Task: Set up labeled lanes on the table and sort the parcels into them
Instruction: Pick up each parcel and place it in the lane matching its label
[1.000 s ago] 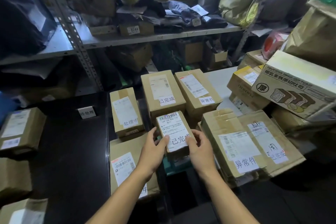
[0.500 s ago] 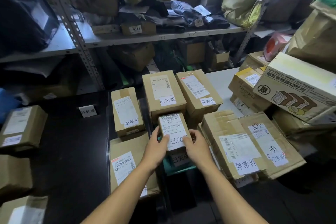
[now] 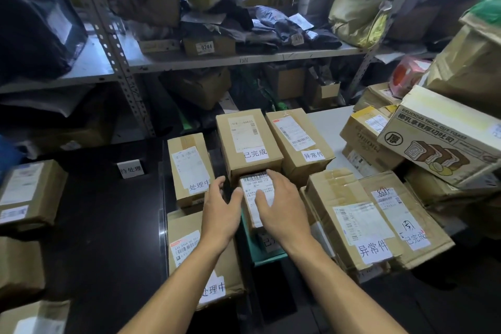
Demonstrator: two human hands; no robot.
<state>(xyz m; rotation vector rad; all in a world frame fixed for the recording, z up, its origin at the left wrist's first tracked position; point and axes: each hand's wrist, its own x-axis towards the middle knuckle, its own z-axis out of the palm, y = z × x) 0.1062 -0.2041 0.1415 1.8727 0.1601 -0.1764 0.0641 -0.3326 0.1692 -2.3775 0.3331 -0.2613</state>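
Fingers (image 3: 273, 179) of right hand (image 3: 279, 206) lie atop small parcel (image 3: 256, 187)

Small parcel (image 3: 253, 198) lies directly before the 已完成 box (image 3: 248, 144), with the 处理中 box (image 3: 189, 168) to its left. Right hand (image 3: 279, 207) rests on it; left hand (image 3: 221, 214) just beside its left edge. 异常件 box (image 3: 298, 141) right of the 已完成 box.

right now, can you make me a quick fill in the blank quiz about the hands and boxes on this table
1. The right hand rests on top of the small ___.
2. The left hand has its fingers ___, holding nothing.
3. The toast box shows a picture of sliced ___.
4. The shelf box bears the number ___.

Missing words: box; open; bread; 0244
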